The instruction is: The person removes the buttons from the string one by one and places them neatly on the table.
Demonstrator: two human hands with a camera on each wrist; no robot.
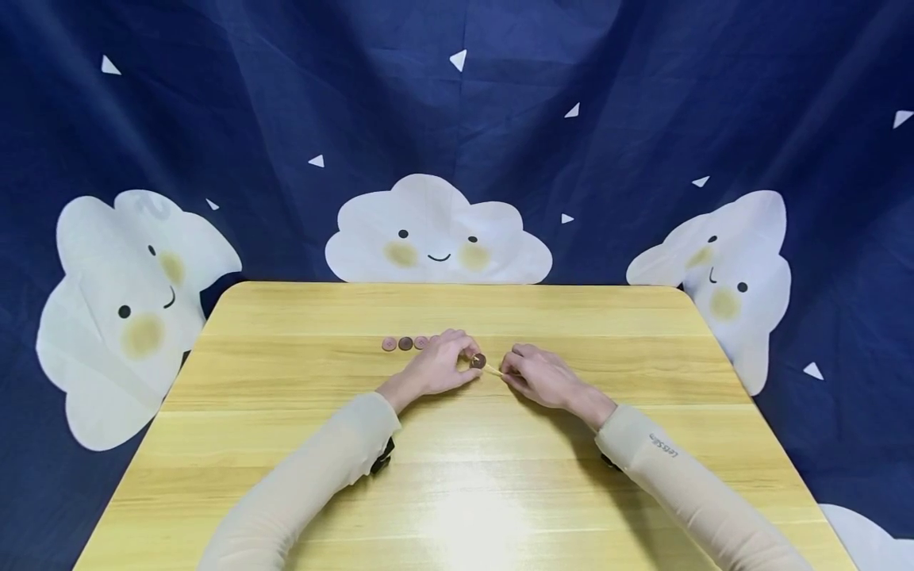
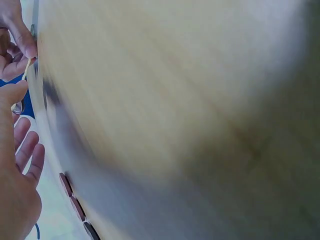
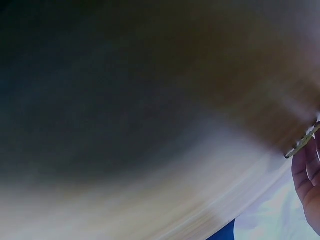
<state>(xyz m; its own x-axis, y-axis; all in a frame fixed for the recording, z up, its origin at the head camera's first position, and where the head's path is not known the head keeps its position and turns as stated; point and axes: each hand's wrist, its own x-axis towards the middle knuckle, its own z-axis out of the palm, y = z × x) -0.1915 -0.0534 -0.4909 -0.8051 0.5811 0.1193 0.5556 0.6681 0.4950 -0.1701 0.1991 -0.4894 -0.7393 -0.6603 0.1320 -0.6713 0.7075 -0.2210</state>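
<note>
Over the middle of the table, my left hand (image 1: 444, 361) pinches a dark brown round button (image 1: 478, 361) between thumb and fingertips. A thin yellow cord (image 1: 493, 370) runs from the button to my right hand (image 1: 543, 374), whose thumb and fingertips pinch its other end. In the left wrist view, the cord (image 2: 27, 69) spans the short gap between the two hands, and the left hand's other fingers (image 2: 26, 142) extend loosely. A row of round buttons (image 1: 389, 343), pinkish and dark brown, lies left of the left hand, which partly covers its right end.
The light wooden table (image 1: 571, 468) has its far edge against a dark blue curtain (image 1: 457, 119) printed with white clouds. Both forearms, in pale sleeves (image 1: 314, 468), reach in from the front. Most of the right wrist view is blurred.
</note>
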